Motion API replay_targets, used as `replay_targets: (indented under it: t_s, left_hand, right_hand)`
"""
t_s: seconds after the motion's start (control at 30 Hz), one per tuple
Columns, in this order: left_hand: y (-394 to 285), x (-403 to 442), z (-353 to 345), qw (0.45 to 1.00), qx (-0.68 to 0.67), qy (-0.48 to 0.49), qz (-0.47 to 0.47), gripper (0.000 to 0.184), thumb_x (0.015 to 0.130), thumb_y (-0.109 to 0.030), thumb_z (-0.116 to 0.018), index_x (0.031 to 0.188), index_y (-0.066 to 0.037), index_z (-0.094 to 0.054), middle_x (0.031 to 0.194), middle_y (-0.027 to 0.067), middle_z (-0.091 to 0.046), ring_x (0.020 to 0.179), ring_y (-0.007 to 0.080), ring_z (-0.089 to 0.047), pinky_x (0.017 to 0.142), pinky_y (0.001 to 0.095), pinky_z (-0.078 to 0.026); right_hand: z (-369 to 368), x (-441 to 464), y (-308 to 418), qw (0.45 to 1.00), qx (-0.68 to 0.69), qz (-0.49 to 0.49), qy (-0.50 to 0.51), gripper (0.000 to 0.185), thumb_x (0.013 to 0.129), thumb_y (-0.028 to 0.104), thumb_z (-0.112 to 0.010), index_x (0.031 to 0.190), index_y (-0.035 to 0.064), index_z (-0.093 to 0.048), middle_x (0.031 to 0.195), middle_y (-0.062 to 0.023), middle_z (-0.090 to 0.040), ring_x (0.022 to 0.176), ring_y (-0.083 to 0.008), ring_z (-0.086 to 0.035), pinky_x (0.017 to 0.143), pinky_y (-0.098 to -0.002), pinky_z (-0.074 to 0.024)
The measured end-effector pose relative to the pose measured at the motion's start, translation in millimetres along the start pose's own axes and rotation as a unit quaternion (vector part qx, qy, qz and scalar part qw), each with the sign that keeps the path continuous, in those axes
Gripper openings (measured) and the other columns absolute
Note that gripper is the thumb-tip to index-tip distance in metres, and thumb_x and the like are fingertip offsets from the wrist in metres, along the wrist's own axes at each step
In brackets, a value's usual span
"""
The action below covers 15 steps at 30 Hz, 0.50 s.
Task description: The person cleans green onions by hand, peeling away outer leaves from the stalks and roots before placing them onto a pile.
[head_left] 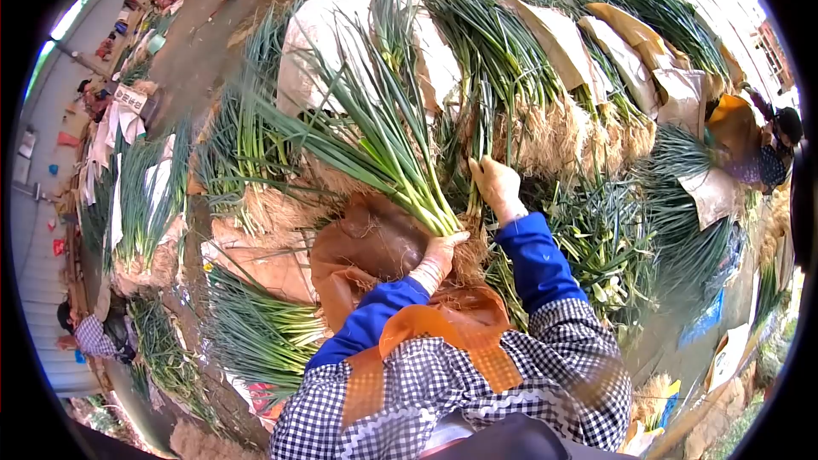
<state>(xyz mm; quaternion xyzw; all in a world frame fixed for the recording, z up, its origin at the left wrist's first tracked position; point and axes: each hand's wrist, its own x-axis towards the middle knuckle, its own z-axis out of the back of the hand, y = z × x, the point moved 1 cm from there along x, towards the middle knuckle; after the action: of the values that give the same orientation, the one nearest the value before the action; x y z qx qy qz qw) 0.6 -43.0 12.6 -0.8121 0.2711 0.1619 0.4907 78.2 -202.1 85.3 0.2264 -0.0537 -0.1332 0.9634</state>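
My left hand (437, 261) is closed round the lower stems of a bunch of green onions (396, 166). Its long leaves fan out up and to the left, away from me. My right hand (498, 184) is closed on a thin bundle of green onion stalks (480, 123), a little farther out and to the right. Pale stringy roots (469, 251) hang just right of my left hand. Below the held bunch, a brown apron (362, 243) covers my lap, with root scraps on it.
Piles of green onions with roots (545, 132) lie ahead, partly under pale sacks (328, 51). Another pile (268, 319) is at my left. Loose leaves and trimmings (596, 247) cover the ground at right. Other people sit at the left edge and far right (754, 140).
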Motion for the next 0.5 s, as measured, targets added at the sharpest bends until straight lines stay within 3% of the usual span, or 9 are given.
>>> replay_targets:
  t_s: [0.07, 0.13, 0.17, 0.23, 0.3, 0.33, 0.4, 0.43, 0.5]
  left_hand:
    - [2.6, 6.1, 3.9, 0.997, -0.054, -0.025, 0.044, 0.027, 0.071, 0.002, -0.067, 0.096, -0.003, -0.060, 0.090, 0.0035, -0.060, 0.084, 0.0180, -0.055, 0.079, 0.0287, -0.045]
    - [14.1, 17.1, 13.2, 0.980, -0.153, -0.017, 0.123, 0.025, 0.073, 0.002, -0.063, 0.098, -0.001, -0.060, 0.093, 0.0058, -0.061, 0.083, 0.0195, -0.056, 0.077, 0.0305, -0.047]
    - [-7.3, -0.4, -1.2, 0.984, -0.123, -0.032, 0.126, 0.024, 0.076, 0.001, -0.059, 0.100, 0.000, -0.060, 0.093, 0.0063, -0.062, 0.084, 0.0192, -0.058, 0.076, 0.0303, -0.048]
    - [-4.0, 0.4, -0.7, 0.992, -0.108, -0.004, 0.062, 0.025, 0.075, 0.001, -0.060, 0.100, 0.001, -0.060, 0.093, 0.0067, -0.063, 0.084, 0.0188, -0.059, 0.077, 0.0286, -0.048]
    - [-8.9, -2.3, -5.3, 0.992, -0.100, -0.028, 0.073, 0.022, 0.072, 0.005, -0.063, 0.093, -0.001, -0.060, 0.087, 0.0055, -0.060, 0.083, 0.0190, -0.057, 0.077, 0.0289, -0.047]
    - [-4.1, 1.2, -2.6, 0.993, -0.090, -0.017, 0.067, 0.022, 0.071, 0.005, -0.063, 0.092, -0.001, -0.060, 0.087, 0.0049, -0.060, 0.083, 0.0186, -0.057, 0.077, 0.0284, -0.047]
    - [3.2, 7.5, 2.7, 0.997, -0.066, 0.001, 0.025, 0.023, 0.071, 0.005, -0.065, 0.092, -0.002, -0.060, 0.087, 0.0035, -0.059, 0.082, 0.0173, -0.056, 0.077, 0.0275, -0.047]
    - [-1.1, 4.4, -1.6, 0.999, -0.051, 0.009, -0.011, 0.024, 0.071, 0.005, -0.066, 0.092, -0.003, -0.060, 0.087, 0.0026, -0.058, 0.082, 0.0165, -0.056, 0.077, 0.0273, -0.046]
    - [-4.5, -2.2, -8.3, 0.998, 0.007, -0.018, -0.054, 0.026, 0.069, 0.004, -0.068, 0.093, -0.002, -0.059, 0.088, 0.0009, -0.056, 0.082, 0.0145, -0.053, 0.077, 0.0271, -0.045]
  right_hand:
    - [6.8, -22.7, 8.4, 0.996, 0.031, -0.005, 0.083, 0.032, 0.088, 0.036, -0.052, 0.086, 0.0040, -0.058, 0.077, -0.0180, -0.063, 0.074, -0.0309, -0.063, 0.066, -0.0358, -0.0508]
    - [-28.2, -61.0, -9.6, 0.948, 0.256, -0.014, 0.190, 0.041, 0.091, 0.032, -0.049, 0.113, -0.0025, -0.054, 0.105, -0.0166, -0.061, 0.094, -0.0198, -0.060, 0.085, -0.0284, -0.0470]
    - [-11.7, -83.6, -7.2, 0.922, 0.293, 0.027, 0.252, 0.035, 0.089, 0.034, -0.047, 0.100, 0.0027, -0.061, 0.094, -0.0183, -0.063, 0.088, -0.0245, -0.061, 0.083, -0.0357, -0.0460]
    - [45.1, -91.7, 1.5, 0.898, 0.125, 0.121, 0.403, 0.038, 0.088, 0.038, -0.050, 0.095, 0.0023, -0.061, 0.093, -0.0187, -0.063, 0.088, -0.0246, -0.061, 0.083, -0.0358, -0.0463]
    - [32.1, -62.3, -13.2, 0.969, 0.069, -0.045, 0.235, 0.042, 0.083, 0.047, -0.055, 0.085, 0.0060, -0.061, 0.077, -0.0141, -0.064, 0.073, -0.0271, -0.063, 0.071, -0.0365, -0.0505]
    - [7.3, -45.9, -35.8, 0.985, 0.150, -0.054, 0.061, 0.045, 0.081, 0.050, -0.056, 0.086, 0.0057, -0.061, 0.073, -0.0127, -0.064, 0.068, -0.0259, -0.064, 0.066, -0.0363, -0.0505]
    - [26.4, -8.2, -14.6, 0.991, 0.108, -0.071, 0.018, 0.048, 0.077, 0.052, -0.059, 0.083, 0.0053, -0.062, 0.070, -0.0154, -0.063, 0.069, -0.0295, -0.063, 0.065, -0.0368, -0.0489]
    - [17.5, 10.5, -13.2, 0.989, 0.052, -0.120, 0.070, 0.051, 0.077, 0.054, -0.057, 0.090, 0.0049, -0.063, 0.080, -0.0163, -0.064, 0.076, -0.0304, -0.063, 0.070, -0.0380, -0.0485]
    - [-4.0, 32.2, -15.0, 0.997, 0.009, -0.060, 0.055, 0.052, 0.077, 0.055, -0.057, 0.089, 0.0043, -0.062, 0.078, -0.0174, -0.063, 0.077, -0.0307, -0.062, 0.070, -0.0384, -0.0483]
